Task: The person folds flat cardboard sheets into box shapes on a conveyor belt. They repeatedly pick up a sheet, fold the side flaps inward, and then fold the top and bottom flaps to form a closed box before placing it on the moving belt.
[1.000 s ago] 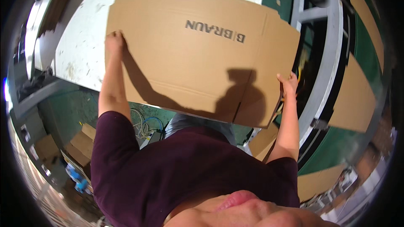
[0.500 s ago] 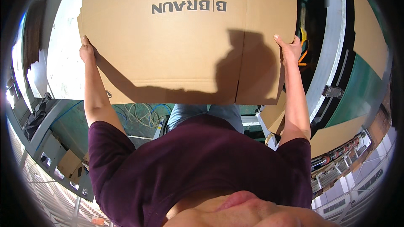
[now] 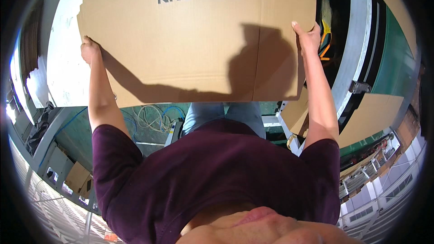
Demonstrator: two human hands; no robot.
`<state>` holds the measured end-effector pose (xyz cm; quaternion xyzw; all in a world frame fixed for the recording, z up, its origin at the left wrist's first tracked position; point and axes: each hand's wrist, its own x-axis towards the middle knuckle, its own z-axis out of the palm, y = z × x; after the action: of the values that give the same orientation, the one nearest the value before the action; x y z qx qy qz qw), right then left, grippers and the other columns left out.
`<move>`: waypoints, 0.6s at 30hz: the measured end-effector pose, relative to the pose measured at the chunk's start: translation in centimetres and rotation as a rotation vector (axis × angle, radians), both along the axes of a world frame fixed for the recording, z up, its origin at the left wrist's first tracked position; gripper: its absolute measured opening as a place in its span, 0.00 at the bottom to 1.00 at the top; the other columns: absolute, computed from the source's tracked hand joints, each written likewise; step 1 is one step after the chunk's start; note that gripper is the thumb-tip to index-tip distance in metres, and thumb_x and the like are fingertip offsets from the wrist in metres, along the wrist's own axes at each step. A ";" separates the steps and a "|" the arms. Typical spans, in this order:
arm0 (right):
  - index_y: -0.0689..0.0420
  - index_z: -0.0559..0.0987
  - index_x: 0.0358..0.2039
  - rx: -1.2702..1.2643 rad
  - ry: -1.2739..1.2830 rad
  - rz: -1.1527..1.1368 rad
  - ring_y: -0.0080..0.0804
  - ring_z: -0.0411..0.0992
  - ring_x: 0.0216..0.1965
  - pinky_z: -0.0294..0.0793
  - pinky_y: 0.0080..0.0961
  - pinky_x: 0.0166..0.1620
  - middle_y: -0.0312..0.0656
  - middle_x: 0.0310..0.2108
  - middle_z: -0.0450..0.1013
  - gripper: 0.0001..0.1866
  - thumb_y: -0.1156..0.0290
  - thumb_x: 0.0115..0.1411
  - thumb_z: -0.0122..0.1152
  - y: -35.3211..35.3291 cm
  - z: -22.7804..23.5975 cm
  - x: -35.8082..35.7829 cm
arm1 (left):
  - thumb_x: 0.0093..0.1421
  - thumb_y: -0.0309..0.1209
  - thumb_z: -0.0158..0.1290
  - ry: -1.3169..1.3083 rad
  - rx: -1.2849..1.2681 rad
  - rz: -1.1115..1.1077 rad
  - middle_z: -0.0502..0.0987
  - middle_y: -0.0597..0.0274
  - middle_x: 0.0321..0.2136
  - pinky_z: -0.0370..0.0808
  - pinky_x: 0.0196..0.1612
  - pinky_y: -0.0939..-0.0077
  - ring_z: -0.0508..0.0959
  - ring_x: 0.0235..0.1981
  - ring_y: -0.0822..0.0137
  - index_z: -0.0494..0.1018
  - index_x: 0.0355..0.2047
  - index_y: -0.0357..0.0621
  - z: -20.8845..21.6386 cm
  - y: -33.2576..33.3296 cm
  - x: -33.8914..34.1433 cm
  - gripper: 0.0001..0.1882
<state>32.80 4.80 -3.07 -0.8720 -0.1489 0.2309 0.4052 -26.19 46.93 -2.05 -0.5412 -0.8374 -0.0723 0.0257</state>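
Observation:
A large flat sheet of brown corrugated cardboard (image 3: 181,45) with dark upside-down print spans the upper middle of the view, over a white tabletop. Vertical crease lines run through its right part, and my shadow falls across it. At its left edge my left hand (image 3: 91,51) grips the sheet, thumb toward the far side and most fingers out of sight. My right hand (image 3: 309,39) holds the opposite edge with its thumb lying on top; the fingers underneath are hidden. The sheet's near edge lies just in front of my legs.
To the right, behind a grey metal rail (image 3: 357,40), more cardboard sheets (image 3: 375,115) lie on a green surface (image 3: 389,79). A yellow-orange object (image 3: 325,40) sits beyond my right hand. Pale and blue cables (image 3: 151,116) coil below the table. Stacked cardboard (image 3: 31,40) stands far left.
Both hands have shifted the sheet slightly away from me and left in the view. At right, the cardboard sheets on the green surface have moved farther away.

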 end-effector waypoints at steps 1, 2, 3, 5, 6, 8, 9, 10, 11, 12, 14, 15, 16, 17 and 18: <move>0.63 0.70 0.49 0.007 0.032 0.014 0.32 0.74 0.43 0.71 0.27 0.47 0.45 0.43 0.75 0.37 0.65 0.41 0.77 0.3 0.4 -0.1 | 0.62 0.58 0.38 0.018 0.029 -0.041 0.78 0.46 0.39 0.72 0.45 0.55 0.77 0.42 0.46 0.77 0.37 0.40 -0.2 -0.4 0.0 0.33; 0.63 0.70 0.49 0.014 0.065 0.029 0.32 0.74 0.42 0.72 0.27 0.47 0.45 0.42 0.75 0.36 0.65 0.41 0.78 0.8 1.0 0.0 | 0.62 0.50 0.43 -0.050 0.057 -0.110 0.78 0.45 0.39 0.71 0.47 0.56 0.77 0.42 0.46 0.75 0.41 0.37 -0.5 -1.1 0.2 0.27; 0.63 0.71 0.48 0.018 0.097 0.041 0.32 0.75 0.41 0.72 0.27 0.46 0.45 0.41 0.76 0.35 0.65 0.40 0.78 0.9 1.4 0.0 | 0.61 0.48 0.44 -0.029 0.052 -0.176 0.78 0.45 0.39 0.70 0.48 0.56 0.76 0.42 0.47 0.74 0.42 0.37 -0.8 -2.1 1.0 0.25; 0.63 0.73 0.45 0.043 0.071 -0.013 0.32 0.75 0.39 0.73 0.26 0.44 0.44 0.40 0.76 0.32 0.65 0.41 0.77 0.9 0.9 -0.1 | 0.59 0.42 0.47 0.013 0.069 -0.296 0.77 0.45 0.41 0.70 0.49 0.56 0.76 0.43 0.47 0.73 0.44 0.36 -0.6 -4.0 2.7 0.22; 0.63 0.73 0.45 0.057 0.072 -0.011 0.32 0.75 0.40 0.73 0.26 0.45 0.45 0.40 0.77 0.32 0.65 0.40 0.77 1.2 1.1 -0.1 | 0.58 0.39 0.48 -0.045 0.153 -0.451 0.77 0.46 0.42 0.70 0.48 0.56 0.75 0.44 0.48 0.73 0.44 0.36 -0.3 -6.6 4.5 0.20; 0.64 0.74 0.46 -0.044 -0.025 -0.032 0.34 0.76 0.41 0.73 0.27 0.45 0.46 0.40 0.77 0.34 0.64 0.39 0.77 1.1 1.0 -0.1 | 0.57 0.33 0.48 -0.259 0.105 -0.714 0.73 0.46 0.48 0.68 0.53 0.57 0.72 0.51 0.49 0.72 0.47 0.37 0.9 -13.3 10.4 0.19; 0.64 0.74 0.46 -0.018 0.015 -0.006 0.34 0.76 0.41 0.73 0.28 0.45 0.46 0.41 0.77 0.34 0.63 0.38 0.77 1.4 1.0 -0.1 | 0.57 0.30 0.49 -0.271 0.109 -0.863 0.70 0.46 0.52 0.63 0.59 0.58 0.67 0.57 0.49 0.70 0.51 0.37 0.5 -17.8 12.3 0.21; 0.64 0.74 0.46 0.005 0.057 0.014 0.35 0.76 0.41 0.73 0.28 0.45 0.46 0.41 0.77 0.35 0.63 0.38 0.78 1.4 1.1 -0.1 | 0.57 0.29 0.50 -0.420 -0.104 -0.949 0.66 0.46 0.56 0.58 0.63 0.56 0.62 0.61 0.49 0.68 0.54 0.38 2.7 -22.6 15.2 0.23; 0.64 0.74 0.46 0.029 0.097 0.046 0.35 0.76 0.41 0.73 0.28 0.45 0.47 0.41 0.77 0.36 0.62 0.37 0.78 1.6 1.4 -0.1 | 0.56 0.30 0.52 -0.342 -0.230 -1.164 0.63 0.49 0.60 0.56 0.65 0.56 0.59 0.64 0.52 0.67 0.56 0.41 3.7 -27.4 16.9 0.25; 0.64 0.73 0.46 0.031 0.076 0.033 0.38 0.76 0.42 0.73 0.30 0.47 0.48 0.41 0.77 0.38 0.59 0.36 0.78 1.8 2.0 -0.6 | 0.53 0.31 0.57 -0.450 -0.284 -1.340 0.64 0.50 0.60 0.55 0.65 0.55 0.60 0.63 0.52 0.67 0.56 0.42 5.1 -31.4 18.9 0.28; 0.63 0.73 0.46 -0.077 -0.017 0.037 0.41 0.76 0.43 0.72 0.32 0.48 0.49 0.41 0.77 0.39 0.56 0.36 0.78 1.3 -0.3 0.2 | 0.48 0.37 0.62 -0.528 -0.416 -1.554 0.65 0.51 0.58 0.55 0.65 0.53 0.60 0.63 0.51 0.67 0.55 0.43 6.6 -37.8 22.3 0.33; 0.63 0.72 0.46 -0.103 -0.032 0.049 0.43 0.75 0.44 0.72 0.34 0.48 0.50 0.41 0.76 0.39 0.55 0.36 0.77 1.7 0.6 -0.1 | 0.47 0.40 0.63 -0.516 -0.417 -1.645 0.65 0.52 0.58 0.56 0.65 0.52 0.61 0.62 0.52 0.67 0.54 0.43 7.0 -40.1 23.3 0.34; 0.63 0.72 0.46 -0.129 -0.048 0.058 0.45 0.75 0.45 0.71 0.36 0.49 0.50 0.41 0.76 0.40 0.53 0.36 0.77 2.0 1.7 -0.4 | 0.46 0.41 0.63 -0.460 -0.385 -1.627 0.65 0.53 0.58 0.54 0.65 0.54 0.60 0.63 0.53 0.67 0.55 0.44 7.0 -41.8 23.9 0.36; 0.62 0.74 0.44 -0.093 -0.088 0.073 0.42 0.76 0.42 0.72 0.34 0.47 0.49 0.39 0.77 0.35 0.56 0.37 0.76 2.1 1.2 -0.2 | 0.45 0.43 0.64 -0.402 -0.352 -1.613 0.65 0.54 0.58 0.53 0.66 0.55 0.59 0.63 0.55 0.68 0.55 0.44 6.9 -42.8 24.3 0.37; 0.62 0.77 0.41 -0.060 -0.128 0.081 0.39 0.77 0.39 0.73 0.31 0.45 0.48 0.37 0.78 0.30 0.60 0.39 0.76 1.7 -0.4 -0.2 | 0.47 0.45 0.61 -0.327 -0.327 -1.609 0.64 0.54 0.58 0.53 0.65 0.54 0.58 0.63 0.56 0.67 0.55 0.44 6.6 -43.3 24.6 0.36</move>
<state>32.56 6.47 -3.43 -0.8899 -0.2029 0.1952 0.3588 -1.61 3.60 4.50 -0.9534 -0.1885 -0.0241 -0.2344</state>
